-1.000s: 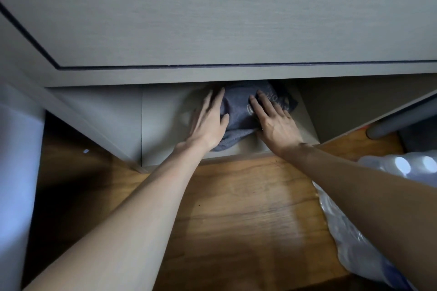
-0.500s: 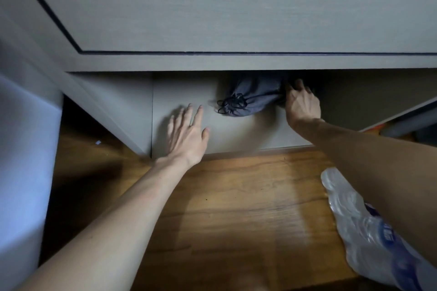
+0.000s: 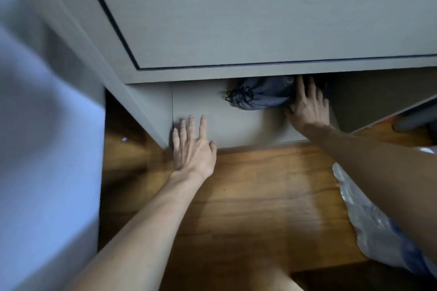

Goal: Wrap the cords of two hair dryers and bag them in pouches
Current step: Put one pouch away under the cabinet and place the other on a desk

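- Left hand [image 3: 192, 147] first: my fingers are straight and spread, palm down, holding nothing. It sits at the front lip of the pale grey shelf floor [image 3: 208, 106], fingertips over the board, heel over the brown wood-grain floor [image 3: 257, 198].
- Ahead and to the right of that hand, well apart from it, lies the dark blue-grey fabric drawstring pouch [image 3: 262, 97]. It is tucked back under the grey panelled cabinet front [image 3: 260, 23], its upper part hidden by the lower edge.
- Long axis of the pouch runs left to right across the shelf. Its cinched neck, with the black cord bunched [image 3: 238, 97], points left, toward my left hand's side; the bulkier closed end points right.
- Right hand [image 3: 307, 107]: fingers extended and only lightly bent, reaching into the recess beside the right end of the pouch. The thumb side touches or nearly touches the fabric; I cannot tell whether anything is pinched. It reads as pressing, not gripping.
- Judgement: the right hand is much the nearer, so any nudge or seating of the pouch falls to it, pushing along the axis or deeper in. The left would have to cross the bare shelf to reach the neck.
- Far right: a clear plastic-wrapped pack of bottles [image 3: 369, 217] on the floor, under my right forearm, clear of the shelf.
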`<control>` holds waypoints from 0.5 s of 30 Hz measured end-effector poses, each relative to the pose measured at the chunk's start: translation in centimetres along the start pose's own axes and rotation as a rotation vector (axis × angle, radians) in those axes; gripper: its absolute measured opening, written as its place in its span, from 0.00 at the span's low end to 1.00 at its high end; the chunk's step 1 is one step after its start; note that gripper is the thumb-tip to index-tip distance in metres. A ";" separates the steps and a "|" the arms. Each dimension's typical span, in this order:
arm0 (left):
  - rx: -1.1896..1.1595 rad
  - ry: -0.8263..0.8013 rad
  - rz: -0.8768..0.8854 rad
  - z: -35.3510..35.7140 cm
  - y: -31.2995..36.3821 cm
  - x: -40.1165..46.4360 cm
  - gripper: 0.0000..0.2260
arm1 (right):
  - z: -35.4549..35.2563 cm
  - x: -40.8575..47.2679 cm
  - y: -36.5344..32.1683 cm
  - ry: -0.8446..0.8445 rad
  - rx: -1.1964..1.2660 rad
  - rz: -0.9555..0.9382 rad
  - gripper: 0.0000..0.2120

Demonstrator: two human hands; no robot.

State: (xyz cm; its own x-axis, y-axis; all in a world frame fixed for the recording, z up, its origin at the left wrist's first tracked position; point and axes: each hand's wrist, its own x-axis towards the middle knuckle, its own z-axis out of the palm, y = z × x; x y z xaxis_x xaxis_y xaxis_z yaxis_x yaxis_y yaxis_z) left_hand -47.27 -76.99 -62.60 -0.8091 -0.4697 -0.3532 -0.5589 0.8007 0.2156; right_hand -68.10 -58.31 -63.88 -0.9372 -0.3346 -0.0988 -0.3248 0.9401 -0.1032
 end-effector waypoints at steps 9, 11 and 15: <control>-0.022 -0.219 0.049 -8.6 0.7 -10.6 0.30 | -5.6 -16.1 -5.1 -0.286 -0.010 0.062 0.30; 0.012 -0.243 0.069 -11.4 0.2 -13.3 0.30 | -8.2 -19.6 -7.1 -0.386 0.006 0.086 0.29; 0.070 -0.346 0.052 -18.0 -0.7 -19.7 0.30 | -16.2 -25.4 -10.4 -0.449 0.047 0.129 0.28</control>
State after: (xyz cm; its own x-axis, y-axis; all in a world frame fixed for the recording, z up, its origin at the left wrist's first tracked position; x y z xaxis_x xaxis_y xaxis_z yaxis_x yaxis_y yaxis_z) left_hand -34.21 -75.03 -39.38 -0.7201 -0.2834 -0.6334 -0.4951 0.8494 0.1828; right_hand -42.95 -58.56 -44.25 -0.8181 -0.2195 -0.5316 -0.1933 0.9755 -0.1053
